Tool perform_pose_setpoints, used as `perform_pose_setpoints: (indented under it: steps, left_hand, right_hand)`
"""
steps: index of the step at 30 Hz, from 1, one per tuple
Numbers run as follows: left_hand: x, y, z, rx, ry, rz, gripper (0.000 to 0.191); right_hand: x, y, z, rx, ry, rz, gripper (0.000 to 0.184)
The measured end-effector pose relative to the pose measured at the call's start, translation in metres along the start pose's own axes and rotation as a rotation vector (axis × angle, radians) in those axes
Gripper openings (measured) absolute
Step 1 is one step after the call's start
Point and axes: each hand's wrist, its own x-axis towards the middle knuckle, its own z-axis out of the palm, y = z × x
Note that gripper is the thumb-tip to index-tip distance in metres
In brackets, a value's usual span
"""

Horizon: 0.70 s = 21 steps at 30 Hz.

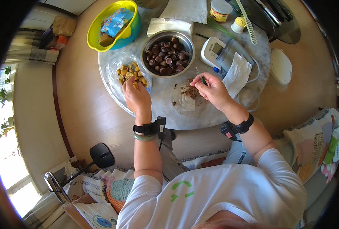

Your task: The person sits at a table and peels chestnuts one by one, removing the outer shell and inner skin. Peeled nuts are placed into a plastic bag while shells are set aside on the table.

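Observation:
My left hand (137, 96) is at the near edge of a pile of peeled chestnuts (127, 72), its fingers apart and nothing visible in them. The yellow nuts lie on a clear plastic bag (112, 67) at the left of the marble-patterned round table (158, 114). In my right hand (212, 88) is a thin tool with a dark green handle (203, 80), its slim tip pointing up and left. Beneath that hand, brown shell scraps (191, 92) lie on a clear round plate or mat (169, 110). Beyond both hands, a steel bowl (193, 54) holds many unpeeled chestnuts (167, 55).
A yellow-and-blue basket (93, 35) with packets stands at the back left. Folded white paper (169, 26) lies behind the bowl. To the right are a blood pressure monitor (211, 51) with its grey cuff (234, 54), a crumpled tissue (238, 73) and a lidded tub (221, 11).

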Motion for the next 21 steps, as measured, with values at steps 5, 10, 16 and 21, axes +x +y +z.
perform_pose_setpoints:
  steps: [5,10,16,21]
  left_hand:
    - [-0.001,0.013,0.000,-0.146,-0.207,0.007,0.012]
    - [-0.005,0.021,0.000,-0.169,-0.211,0.127,0.013]
    - [0.006,0.029,0.007,0.177,-0.206,0.408,0.023]
    - [0.029,0.038,0.018,0.432,-0.330,0.559,0.025]
  right_hand:
    - [0.003,0.004,-0.005,0.044,-0.006,0.069,0.009]
    - [0.008,0.006,-0.003,0.082,0.017,0.051,0.011]
    - [0.007,0.006,-0.005,0.055,0.029,0.026,0.011]
    - [0.010,0.007,-0.007,0.033,0.040,0.009,0.011]
